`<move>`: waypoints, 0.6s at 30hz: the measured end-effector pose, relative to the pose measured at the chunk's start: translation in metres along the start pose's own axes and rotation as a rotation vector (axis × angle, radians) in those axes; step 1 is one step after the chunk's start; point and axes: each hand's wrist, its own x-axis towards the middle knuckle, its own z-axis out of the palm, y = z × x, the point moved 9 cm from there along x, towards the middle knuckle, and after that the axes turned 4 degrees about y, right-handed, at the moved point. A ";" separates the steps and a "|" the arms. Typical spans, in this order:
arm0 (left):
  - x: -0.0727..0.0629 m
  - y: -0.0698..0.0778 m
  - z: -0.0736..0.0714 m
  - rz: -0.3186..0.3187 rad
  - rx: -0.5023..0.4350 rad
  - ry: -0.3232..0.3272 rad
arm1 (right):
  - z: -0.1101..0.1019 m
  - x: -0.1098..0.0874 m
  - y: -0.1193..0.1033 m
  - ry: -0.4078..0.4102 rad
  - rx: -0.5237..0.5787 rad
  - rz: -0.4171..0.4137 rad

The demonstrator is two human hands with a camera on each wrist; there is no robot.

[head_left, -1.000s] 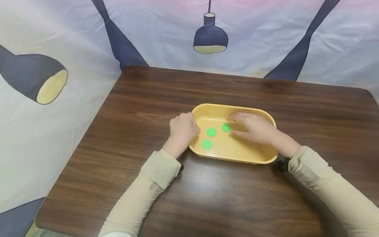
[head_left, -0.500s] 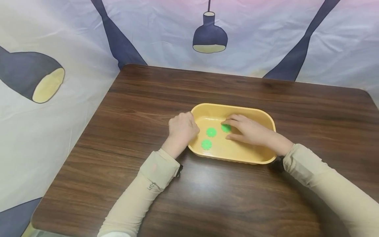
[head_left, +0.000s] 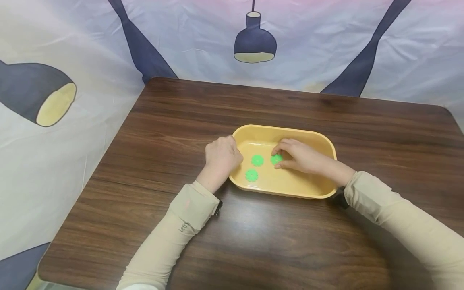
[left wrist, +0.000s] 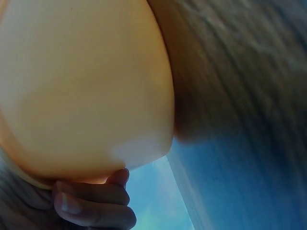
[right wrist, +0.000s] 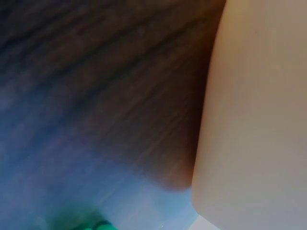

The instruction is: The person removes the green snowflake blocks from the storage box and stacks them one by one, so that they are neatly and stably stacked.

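The left hand [head_left: 222, 154] holds the left end of a yellow oval plastic tub [head_left: 290, 186]. In the left wrist view its curled fingers [left wrist: 98, 211] grip the tub's rim beside the pale outer wall [left wrist: 96, 91]. Inside the tub, the right hand [head_left: 303, 156] has its curled fingers and thumb at opposite edges of a green notched disc [head_left: 276, 160], and appears to pinch it. Another green disc [head_left: 257, 160] lies flat just left of it, and a third green disc [head_left: 251, 175] lies nearer the front. The right wrist view shows only the tub's outside [right wrist: 254, 120], not the fingers.
The tub stands on a dark wood-grain table [head_left: 174, 133]. A patterned cloth [head_left: 203, 44] hangs behind the table and to its left. At the bottom of the right wrist view is a blurred green object [right wrist: 93, 226], outside the tub.
The right hand has moved slightly left and its fingers and thumb have closed in around the rightmost green disc. The left hand has kept its hold on the tub.
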 end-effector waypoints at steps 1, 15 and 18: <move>0.000 0.000 0.000 -0.001 0.001 0.000 | 0.000 0.000 0.000 0.002 -0.004 0.000; -0.001 -0.002 -0.002 0.001 -0.019 0.031 | -0.001 -0.004 -0.006 0.055 -0.087 -0.028; -0.001 -0.001 -0.001 -0.001 -0.015 0.020 | -0.003 -0.005 -0.007 0.062 -0.082 -0.028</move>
